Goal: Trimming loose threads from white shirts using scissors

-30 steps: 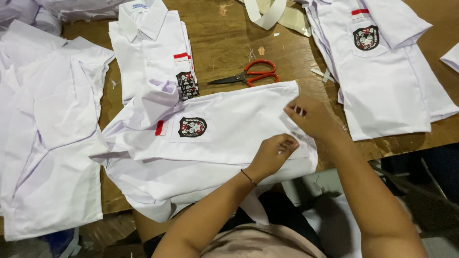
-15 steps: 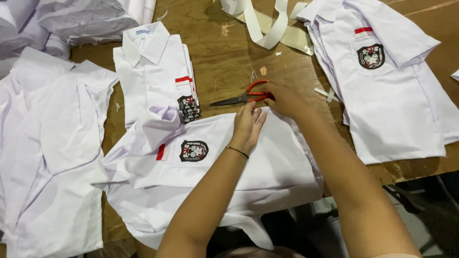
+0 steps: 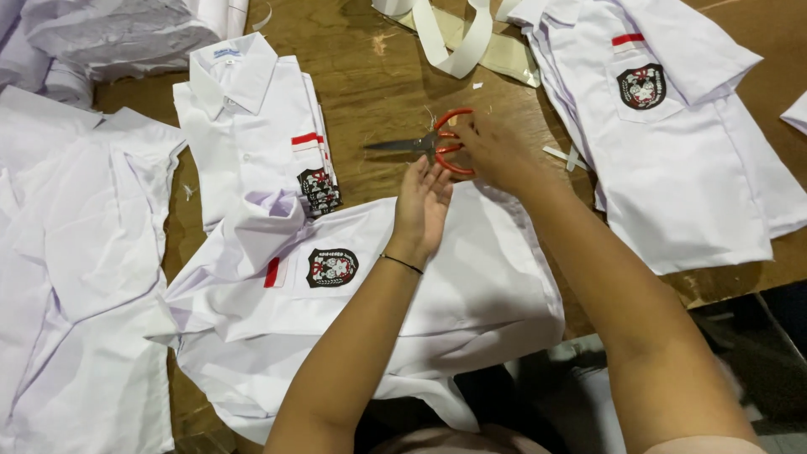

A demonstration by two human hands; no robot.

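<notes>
Since the earlier frame, the scissors point(image 3: 433, 145) have been reached: right hand point(image 3: 492, 151) closed on the handles, left hand point(image 3: 423, 202) spread on the shirt point(image 3: 471, 286); lifting needs care.

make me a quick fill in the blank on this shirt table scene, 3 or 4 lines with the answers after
1. The right hand grips scissors with handles coloured ____.
2. The left hand rests on a spread shirt coloured ____.
3. The folded stack of shirts lies on a table made of ____.
4. The left wrist wears a thin dark ____.

Missing words: red; white; wood; bracelet
</notes>
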